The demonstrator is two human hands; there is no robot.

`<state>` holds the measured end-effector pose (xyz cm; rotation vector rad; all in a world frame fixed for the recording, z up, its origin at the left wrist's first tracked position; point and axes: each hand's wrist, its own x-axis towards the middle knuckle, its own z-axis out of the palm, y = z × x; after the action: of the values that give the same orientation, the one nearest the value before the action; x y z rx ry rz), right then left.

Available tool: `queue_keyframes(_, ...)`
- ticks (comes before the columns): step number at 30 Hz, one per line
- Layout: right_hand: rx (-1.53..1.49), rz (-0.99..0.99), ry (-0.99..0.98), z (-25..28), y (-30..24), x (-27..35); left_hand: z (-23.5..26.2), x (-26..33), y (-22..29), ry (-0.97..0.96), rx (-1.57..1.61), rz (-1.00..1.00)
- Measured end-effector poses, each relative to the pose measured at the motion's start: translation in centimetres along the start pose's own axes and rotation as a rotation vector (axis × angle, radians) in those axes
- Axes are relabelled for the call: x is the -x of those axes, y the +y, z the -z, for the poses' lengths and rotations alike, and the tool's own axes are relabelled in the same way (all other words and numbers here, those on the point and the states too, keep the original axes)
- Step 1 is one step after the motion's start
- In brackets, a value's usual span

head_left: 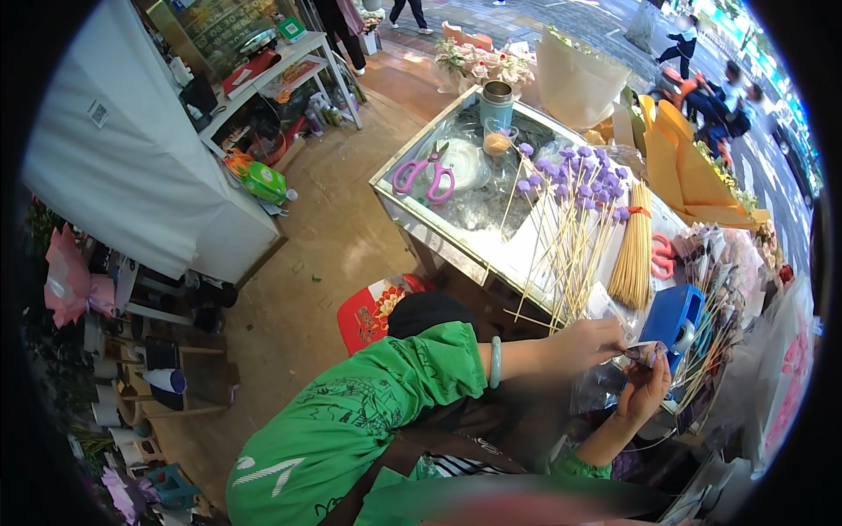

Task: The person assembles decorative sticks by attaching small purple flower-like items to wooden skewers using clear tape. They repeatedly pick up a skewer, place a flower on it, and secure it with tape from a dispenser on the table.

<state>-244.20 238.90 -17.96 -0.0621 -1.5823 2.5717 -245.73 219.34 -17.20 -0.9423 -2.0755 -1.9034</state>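
Head view. We look down on a person in a green printed sleeve (368, 412) seated at a glass-topped table (412, 210). The left hand (586, 344), with a pale green bangle (495, 361) on its wrist, reaches across to the right; its fingers are closed in a pinch on the upper edge of a small wrapped piece (647, 352). The right hand (645, 390) rises from below and meets the same piece from underneath, its fingertips pressed to it; we cannot tell how firmly either hand grips. The wrapped piece sits between the two hands, just in front of a blue tape dispenser (674, 317) and near the table's right end.

Behind the hands, a loose fan of wooden sticks with purple tips (570, 197) lies on the table, and beside it a tied bundle of plain skewers (633, 250). We also see pink-handled scissors (424, 175) on the glass, a metal flask (496, 103), and a small glass cup (497, 140). To the right lies a heap of wrapped sticks (715, 272), with folded yellow paper sheets (693, 171) beyond. A red stool (368, 311) stands on the floor below the table.
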Motion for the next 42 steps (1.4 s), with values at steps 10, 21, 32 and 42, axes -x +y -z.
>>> queue_keyframes(10,-0.379,-0.183,-0.046,-0.7,1.0,0.5,-0.1,0.0,0.9,0.182,0.123,0.049)
queue_keyframes(21,1.202,0.39,0.405,4.8,-4.8,3.4,0.8,-1.0,-0.9,0.302,0.504,0.408)
queue_keyframes(32,0.652,0.007,0.064,10.2,-4.5,-2.1,0.7,-0.8,-0.9,0.247,0.498,0.397)
queue_keyframes(42,0.408,-0.085,0.062,7.5,-6.1,-4.2,1.3,0.0,0.1,0.201,0.451,0.344)
